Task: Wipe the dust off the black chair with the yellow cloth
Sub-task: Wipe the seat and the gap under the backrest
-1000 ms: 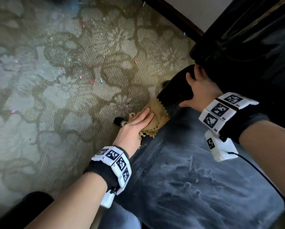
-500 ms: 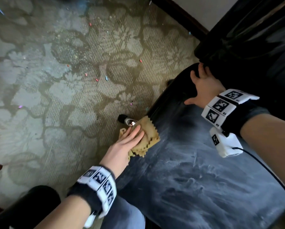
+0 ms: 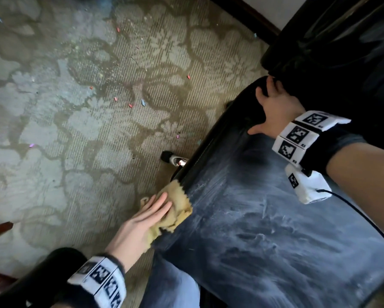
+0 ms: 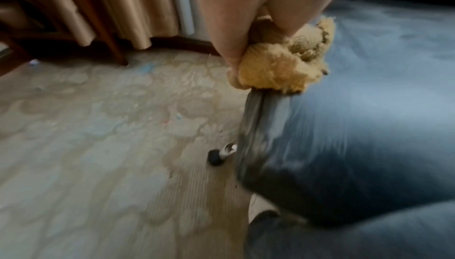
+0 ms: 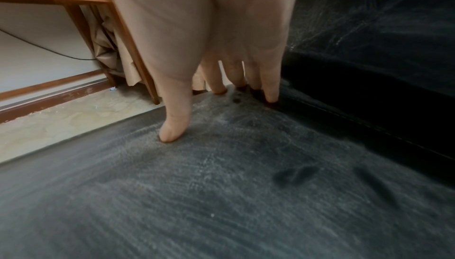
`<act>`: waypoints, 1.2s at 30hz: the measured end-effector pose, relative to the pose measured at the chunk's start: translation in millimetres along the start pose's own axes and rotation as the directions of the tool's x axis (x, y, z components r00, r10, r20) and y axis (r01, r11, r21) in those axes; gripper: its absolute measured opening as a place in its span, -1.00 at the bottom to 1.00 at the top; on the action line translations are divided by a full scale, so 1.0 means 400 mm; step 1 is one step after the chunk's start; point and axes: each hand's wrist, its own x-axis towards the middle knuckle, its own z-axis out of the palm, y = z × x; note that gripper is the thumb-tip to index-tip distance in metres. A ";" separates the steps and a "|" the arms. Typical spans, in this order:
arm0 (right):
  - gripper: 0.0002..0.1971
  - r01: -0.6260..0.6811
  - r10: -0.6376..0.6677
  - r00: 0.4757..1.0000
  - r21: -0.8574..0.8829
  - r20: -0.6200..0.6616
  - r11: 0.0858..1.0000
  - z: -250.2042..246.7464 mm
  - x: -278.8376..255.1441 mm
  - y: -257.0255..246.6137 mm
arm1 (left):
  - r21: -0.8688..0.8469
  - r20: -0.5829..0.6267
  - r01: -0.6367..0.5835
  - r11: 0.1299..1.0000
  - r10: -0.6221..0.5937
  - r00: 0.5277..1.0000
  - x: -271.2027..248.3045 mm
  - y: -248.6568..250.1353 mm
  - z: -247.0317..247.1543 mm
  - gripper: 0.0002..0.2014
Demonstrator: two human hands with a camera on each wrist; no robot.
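Now the left hand (image 3: 142, 221) lies flat, fingers (image 3: 159, 205) straight, pressing the bunched yellow cloth (image 3: 177, 203) against the left edge of the black chair (image 3: 275, 230) seat. The right hand (image 3: 275, 110) is spread wide on the dusty seat by the backrest, fingertips (image 5: 270, 97) touching down, holding nothing.

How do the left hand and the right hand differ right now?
The left hand presses the yellow cloth on the side edge of the black chair seat; the right hand touches the seat bare, without cloth. The left hand is near the front corner; the right hand rests by the backrest, thumb spread wide. Both have straight fingers and wear marker bands.
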 end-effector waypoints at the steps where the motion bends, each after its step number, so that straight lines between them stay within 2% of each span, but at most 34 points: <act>1: 0.06 -0.001 0.001 1.000 0.001 -0.004 1.000 0.001 -0.002 0.002 | -0.003 -0.008 -0.016 1.000 0.016 1.000 0.026 0.017 0.006 -0.11; 4: 0.06 0.012 -0.012 1.000 -0.001 -0.003 1.000 -0.004 -0.007 0.003 | -0.017 -0.024 0.025 1.000 -0.026 0.999 0.011 0.027 0.031 -0.11; 8: 0.06 0.012 -0.012 1.000 0.000 0.003 1.000 -0.011 -0.006 0.002 | 0.038 0.111 0.021 0.999 -0.025 0.993 -0.141 -0.067 0.046 0.18; 10: 0.06 0.009 -0.009 1.000 0.004 0.011 1.000 -0.009 -0.006 0.000 | 0.089 0.162 0.056 0.994 -0.070 0.984 -0.162 -0.104 0.016 0.20; 12: 0.05 0.014 -0.014 1.000 0.016 0.008 1.000 -0.009 -0.008 0.000 | 0.065 0.137 0.138 0.988 -0.146 0.980 -0.120 -0.088 -0.039 0.05; 14: 0.04 0.023 -0.023 1.000 0.038 0.004 0.999 -0.009 -0.013 0.003 | 0.056 0.032 0.195 0.979 -0.197 0.980 -0.035 -0.023 -0.101 -0.19; 16: 0.03 0.032 -0.031 1.000 0.081 -0.003 0.996 -0.004 -0.019 0.014 | 0.038 -0.137 0.136 0.990 -0.129 0.982 0.068 0.044 -0.138 -0.30; 17: 0.02 0.039 -0.039 0.999 0.113 -0.004 0.993 0.000 -0.023 0.020 | 0.021 -0.173 0.092 0.996 -0.087 0.981 0.108 0.076 -0.139 -0.31; 20: -0.04 0.075 -0.072 0.997 0.201 -0.025 0.977 0.023 -0.033 0.048 | 0.048 -0.061 0.004 0.999 -0.001 0.998 0.141 0.122 -0.066 -0.23; 23: -0.11 0.110 -0.103 0.994 0.250 -0.041 0.962 0.049 -0.051 0.079 | 0.083 0.004 -0.014 0.996 0.014 1.000 0.103 0.094 -0.001 -0.09; 27: -0.20 0.152 -0.134 0.988 0.290 -0.081 0.945 0.096 -0.094 0.108 | 0.172 0.118 -0.033 0.985 0.012 0.993 0.077 0.057 -0.051 0.11; 29: -0.30 0.148 -0.109 0.986 0.348 -0.128 0.926 0.126 -0.128 0.126 | 0.271 0.163 -0.079 0.959 0.036 0.986 0.097 0.085 -0.102 0.00; 31: -0.46 0.148 -0.026 0.970 0.496 -0.243 0.856 0.158 -0.175 0.125 | 0.322 0.124 -0.122 0.939 0.086 0.989 0.137 0.157 -0.138 -0.10; 33: -0.61 0.159 0.134 0.924 0.677 -0.358 0.718 0.177 -0.231 0.102 | 0.300 0.059 -0.223 0.927 0.215 0.975 0.186 0.264 -0.138 -0.11; 34: -0.66 0.172 0.208 0.901 0.755 -0.380 0.633 0.179 -0.258 0.081 | 0.282 0.036 -0.269 0.921 0.270 0.962 0.209 0.315 -0.126 -0.12; 36: -0.74 0.164 0.332 0.886 0.888 -0.324 0.430 0.178 -0.316 0.048 | 0.255 -0.001 -0.293 0.921 0.303 0.953 0.249 0.415 -0.086 -0.13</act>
